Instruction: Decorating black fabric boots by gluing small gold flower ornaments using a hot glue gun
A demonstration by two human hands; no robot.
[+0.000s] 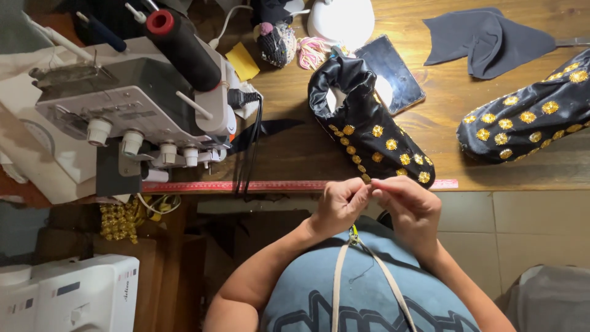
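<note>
Two bare hands meet just below the near edge of the wooden table [491,166], above the person's chest. Left hand [340,206]: fingers curled shut, fingertips pinched toward the right hand. Right hand [410,206]: fingers likewise closed, thumb and forefinger pressed together at the point where the hands touch. Whatever is pinched between them is too small to make out; possibly a needle or thread. Directly above the hands, at the table edge, lies a black satin slipper [369,132] studded with gold sequin discs, its opening turned away from the person and its toe just beside the knuckles. A red measuring tape [246,185] runs along the table edge beneath it. A second sequinned slipper [528,117] lies well apart at the right, near a piece of dark grey fabric [485,40]. A dark phone [393,71] lies flat behind the first slipper. At the left stands a white overlock machine [129,101] bearing a black thread cone [184,46]. A beige strap [339,276] hangs down the blue shirt.
</note>
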